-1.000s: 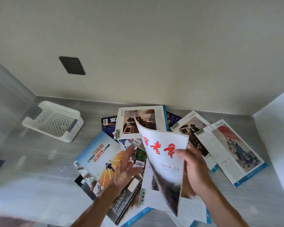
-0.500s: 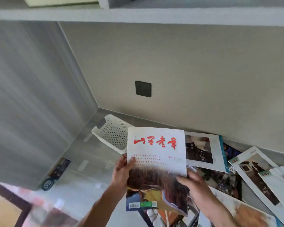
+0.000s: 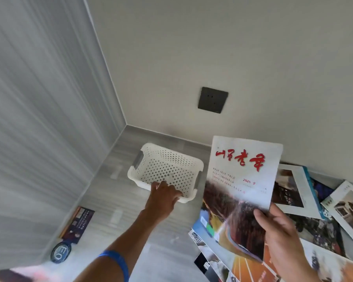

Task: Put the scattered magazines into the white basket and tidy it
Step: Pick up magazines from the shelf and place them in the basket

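Observation:
The white perforated basket [image 3: 163,165] stands empty on the grey surface near the back left corner. My left hand [image 3: 162,200] reaches out and its fingers rest on the basket's near rim. My right hand [image 3: 281,235] holds a white magazine with red characters [image 3: 243,180] upright by its lower right corner, to the right of the basket. Several scattered magazines [image 3: 293,192] lie overlapping under and behind it at the right.
A grey panel wall [image 3: 39,119] closes the left side and a beige wall with a dark socket [image 3: 212,100] the back. A dark leaflet [image 3: 77,224] and a round badge [image 3: 60,255] lie by the left wall.
My left hand let go of the red-lettered magazine and moved forward to the basket's near rim. My right hand alone now holds the magazine, which is further right. The view swung left.

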Available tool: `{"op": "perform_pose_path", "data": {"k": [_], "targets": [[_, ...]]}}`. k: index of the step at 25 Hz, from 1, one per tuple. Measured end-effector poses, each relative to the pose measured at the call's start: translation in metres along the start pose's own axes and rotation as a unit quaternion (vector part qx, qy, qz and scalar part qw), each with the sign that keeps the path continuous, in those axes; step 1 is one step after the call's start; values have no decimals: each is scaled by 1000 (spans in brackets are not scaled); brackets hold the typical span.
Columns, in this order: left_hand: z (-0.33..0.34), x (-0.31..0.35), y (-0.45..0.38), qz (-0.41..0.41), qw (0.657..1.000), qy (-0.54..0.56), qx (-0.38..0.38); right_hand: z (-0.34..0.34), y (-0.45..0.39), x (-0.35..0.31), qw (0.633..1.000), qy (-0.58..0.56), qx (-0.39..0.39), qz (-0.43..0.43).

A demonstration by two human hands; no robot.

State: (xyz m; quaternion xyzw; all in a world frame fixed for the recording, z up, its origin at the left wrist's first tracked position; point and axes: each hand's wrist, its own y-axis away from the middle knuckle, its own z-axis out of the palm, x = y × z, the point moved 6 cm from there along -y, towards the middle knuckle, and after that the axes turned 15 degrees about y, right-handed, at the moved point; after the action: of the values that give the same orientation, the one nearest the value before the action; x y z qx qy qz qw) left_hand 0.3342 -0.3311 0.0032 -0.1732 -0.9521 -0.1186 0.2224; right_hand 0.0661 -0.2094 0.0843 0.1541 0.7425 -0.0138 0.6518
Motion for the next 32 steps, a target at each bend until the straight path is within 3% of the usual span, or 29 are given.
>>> {"op": "perform_pose_path", "data": {"k": [3, 5, 6, 7, 8, 9, 10, 11, 13, 16, 19, 21, 24, 32], "targets": [[10, 25, 12, 31, 994, 77, 74, -1, -7, -19, 1000, -14, -23, -3], [-3, 33, 16, 42, 968, 217, 115, 8, -17, -40, 998, -23, -58, -25], [-19, 29, 16, 17, 919, 369, 137, 19, -23, -53, 995, -28, -90, -39], [-36, 21, 13, -30, 824, 547, 142, 31, -30, -65, 991, -43, -119, -50], [-53, 16, 9, -57, 727, 673, 120, 44, -39, -76, 986, -70, -138, -54], [-70, 12, 3, -58, 654, 749, 90, 57, -50, -85, 983, -97, -144, -54], [-90, 6, -4, -37, 615, 784, 77, 71, -63, -93, 982, -116, -138, -54], [-110, -3, -11, -15, 600, 795, 85, 84, -79, -97, 984, -124, -120, -50], [-141, -25, -25, -22, 633, 759, 155, 108, -111, -95, 992, -102, -65, -24], [-143, -60, -46, -129, 733, 625, 236, 142, -144, -71, 1000, 7, 2, 27], [-126, -76, -59, -167, 828, 493, 210, 156, -158, -33, 992, 83, 44, 87], [-117, -82, -58, -164, 867, 426, 201, 163, -159, -10, 984, 137, 33, 110], [-106, -93, -51, -180, 896, 345, 212, 167, -160, 5, 974, 203, 34, 98], [-98, -99, -54, -190, 924, 265, 201, 162, -166, -1, 937, 340, 47, 59]]}}
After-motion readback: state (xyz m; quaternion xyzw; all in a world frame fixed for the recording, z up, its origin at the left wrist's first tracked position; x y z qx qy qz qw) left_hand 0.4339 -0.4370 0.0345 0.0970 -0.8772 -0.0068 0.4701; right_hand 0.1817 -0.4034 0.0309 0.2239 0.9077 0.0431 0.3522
